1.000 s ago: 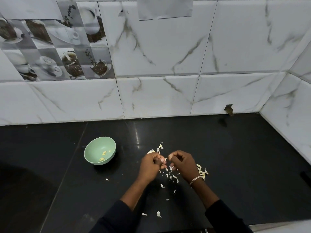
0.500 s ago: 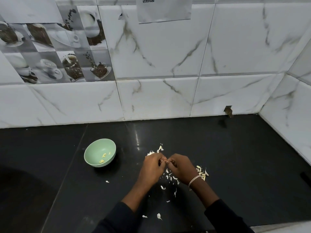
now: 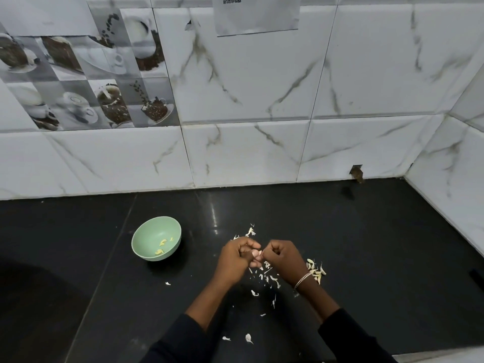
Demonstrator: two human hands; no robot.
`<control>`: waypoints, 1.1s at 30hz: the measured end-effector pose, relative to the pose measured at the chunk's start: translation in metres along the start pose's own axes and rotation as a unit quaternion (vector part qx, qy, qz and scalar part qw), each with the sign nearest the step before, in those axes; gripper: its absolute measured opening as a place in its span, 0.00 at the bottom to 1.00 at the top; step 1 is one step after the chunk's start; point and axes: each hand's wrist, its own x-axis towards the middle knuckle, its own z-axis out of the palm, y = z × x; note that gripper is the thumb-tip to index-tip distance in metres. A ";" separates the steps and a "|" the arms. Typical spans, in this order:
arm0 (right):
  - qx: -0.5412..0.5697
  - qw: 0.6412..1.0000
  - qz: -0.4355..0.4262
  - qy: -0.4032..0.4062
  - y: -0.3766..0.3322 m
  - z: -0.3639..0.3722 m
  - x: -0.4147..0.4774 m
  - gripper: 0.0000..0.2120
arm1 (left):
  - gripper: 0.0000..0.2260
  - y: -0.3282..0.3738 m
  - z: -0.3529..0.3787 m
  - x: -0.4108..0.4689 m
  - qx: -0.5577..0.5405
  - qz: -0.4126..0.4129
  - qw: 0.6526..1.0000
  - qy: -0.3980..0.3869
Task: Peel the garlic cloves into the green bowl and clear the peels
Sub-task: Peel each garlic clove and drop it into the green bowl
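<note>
Black countertop (image 3: 366,244) holds a green bowl (image 3: 146,233) with yellowish peeled cloves (image 3: 163,242).

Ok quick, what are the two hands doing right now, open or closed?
Left hand: closed, fingers curled, pinching what looks like a small pale garlic clove, mostly hidden.
Right hand: closed, pinching the same clove.

Dark left sleeve (image 3: 178,341), dark right sleeve (image 3: 351,336), forearms bare, silver chain bracelet (image 3: 303,278) on right wrist
</note>
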 end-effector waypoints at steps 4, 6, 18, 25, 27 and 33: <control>0.089 0.996 0.015 -0.014 -0.011 0.000 0.001 0.09 | 0.04 -0.006 0.002 0.000 -0.047 0.003 0.999 -0.017; 0.112 0.993 0.015 -0.024 -0.010 -0.002 0.004 0.08 | 0.05 -0.004 0.004 0.000 -0.101 -0.016 0.995 -0.009; 0.128 0.982 0.137 -0.032 0.021 -0.006 0.019 0.04 | 0.04 -0.026 0.004 0.013 -0.205 -0.130 0.967 0.072; 0.003 0.975 0.223 0.013 0.056 -0.008 0.021 0.06 | 0.04 -0.061 0.002 0.008 -0.137 -0.175 0.972 0.081; -0.054 0.976 0.209 0.019 0.057 -0.008 0.022 0.05 | 0.03 -0.064 0.002 0.009 -0.125 -0.177 0.973 0.084; -0.075 0.981 0.178 0.007 0.057 0.003 0.037 0.15 | 0.03 -0.069 0.000 0.012 -0.103 -0.185 0.974 0.086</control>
